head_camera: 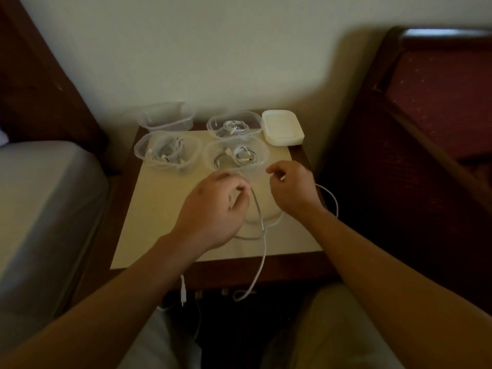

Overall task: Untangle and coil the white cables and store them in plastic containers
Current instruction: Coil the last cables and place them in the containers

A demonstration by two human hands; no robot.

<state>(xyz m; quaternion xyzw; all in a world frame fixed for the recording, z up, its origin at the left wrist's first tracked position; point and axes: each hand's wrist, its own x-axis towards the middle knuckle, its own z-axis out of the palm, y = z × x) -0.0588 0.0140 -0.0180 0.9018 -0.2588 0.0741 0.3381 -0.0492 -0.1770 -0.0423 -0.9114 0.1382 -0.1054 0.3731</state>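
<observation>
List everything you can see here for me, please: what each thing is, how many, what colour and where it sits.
clear plastic containers: four, see-through, back half of the table; three hold coiled white cables, the back left one looks empty.
coiled white cables: several, white, inside those three containers; exact count unclear.
loose white cable: one, white, running from the hands across the table and hanging over its front edge.
stack of white plastic lids: one stack, white, back right corner.
small cream-topped table: one, cream top with dark wood edge, centre.
dark wooden headboards: two, dark brown, either side.
bed with grey sheet: one, left.
left hand: one, holds the loose cable.
right hand: one, pinches the same cable.
</observation>
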